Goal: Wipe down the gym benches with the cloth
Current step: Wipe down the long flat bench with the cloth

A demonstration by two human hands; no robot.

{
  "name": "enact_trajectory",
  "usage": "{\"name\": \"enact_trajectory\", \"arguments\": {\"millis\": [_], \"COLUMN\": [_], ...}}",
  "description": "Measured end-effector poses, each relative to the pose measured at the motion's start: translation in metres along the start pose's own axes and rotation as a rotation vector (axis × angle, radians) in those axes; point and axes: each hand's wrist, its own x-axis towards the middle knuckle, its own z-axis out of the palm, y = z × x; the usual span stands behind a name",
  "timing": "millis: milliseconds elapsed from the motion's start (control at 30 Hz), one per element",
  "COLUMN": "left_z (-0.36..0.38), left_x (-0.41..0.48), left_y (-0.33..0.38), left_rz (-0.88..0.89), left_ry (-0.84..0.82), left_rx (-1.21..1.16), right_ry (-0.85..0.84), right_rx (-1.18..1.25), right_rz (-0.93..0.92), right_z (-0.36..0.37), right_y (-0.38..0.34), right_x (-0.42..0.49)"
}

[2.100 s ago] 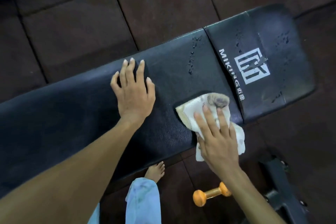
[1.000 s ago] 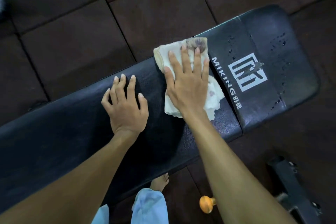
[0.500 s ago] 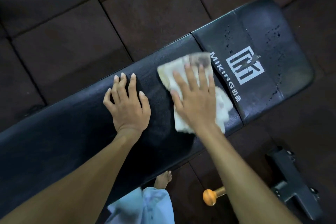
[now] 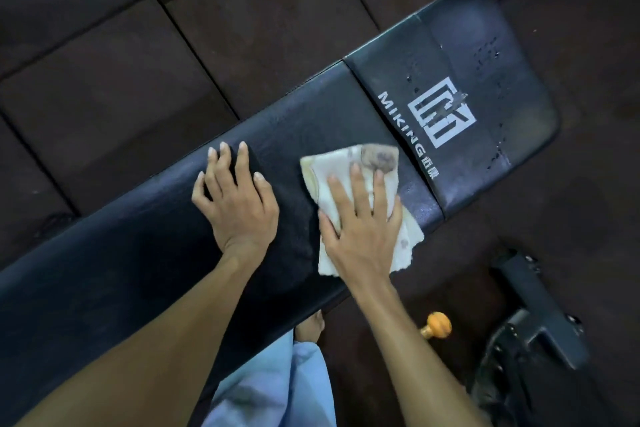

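- Here, your left hand point(image 4: 239, 204) lay flat on the black bench point(image 4: 104, 270), palm down, fingers spread wide and holding nothing; the fingertips reached the pad's far edge.
- Just right of it, apart and not touching, your right hand point(image 4: 360, 229) pressed flat on the cloth point(image 4: 349, 163), fingers splayed wide on top of it rather than closed around it.
- The cloth was whitish and crumpled, with a dark stain at its far right corner. It sat on the long pad near the seam, with its lower right corner hanging past the near edge.
- Right of the seam, the shorter pad section carried a white logo point(image 4: 441, 111) with "MIKING" printed alongside; droplets speckled that section.
- Below the bench edge: a bare foot point(image 4: 310, 324), light blue trousers point(image 4: 273, 388), then an orange dumbbell point(image 4: 437, 324) end on the dark floor tiles point(image 4: 104, 80).
- Furthest right, a black metal frame point(image 4: 533, 329) stood on the floor.
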Motion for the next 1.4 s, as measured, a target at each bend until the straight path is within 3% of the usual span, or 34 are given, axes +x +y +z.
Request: {"name": "enact_trajectory", "arguments": {"millis": [200,333,400,467,600,700,800,933,1067,1233,1400], "left_z": [-0.007,-0.013,-0.015,-0.012,0.008,0.026,0.034,0.036,0.037,0.038,0.036], "left_x": [0.002,0.008,0.021,0.042,0.091,0.102,0.101,0.107,0.109,0.112,0.11], "left_y": [0.0,0.016,0.042,0.075,0.124,0.137,0.139,0.136,0.134,0.134,0.135], "left_rz": [-0.027,-0.092,0.0,0.173,0.314,0.306,0.304,0.336,0.352,0.359,0.361], "left_ry": [-0.015,0.013,0.03,0.055,-0.04,-0.108,-0.08,-0.047,-0.035,-0.029,-0.01], "left_rx": [-0.064,-0.164,-0.238,-0.28,-0.213,-0.137,-0.101,-0.079,-0.08,-0.103,-0.091], "right_ry": [-0.087,-0.09,-0.081,0.027,0.264,0.109,-0.062,-0.112,-0.102,-0.148,-0.088], "right_rx": [0.164,0.746,1.006,1.064,0.659,0.271,0.051,0.009,0.013,-0.005,-0.012], "right_rz": [0.065,0.34,0.524,0.563,0.306,0.169,0.043,-0.012,-0.144,-0.098,-0.15], "right_z": [-0.017,-0.051,-0.071,-0.095,-0.103,-0.062,-0.03,-0.026,-0.017,-0.007,-0.013], "right_y": [-0.001,0.007,0.02,0.04,0.105,0.156,0.181,0.171,0.13,0.076,0.116], "right_x": [0.009,0.015,0.021,0.031,0.059,0.079,0.084,0.102,0.188,0.284,0.219]}}
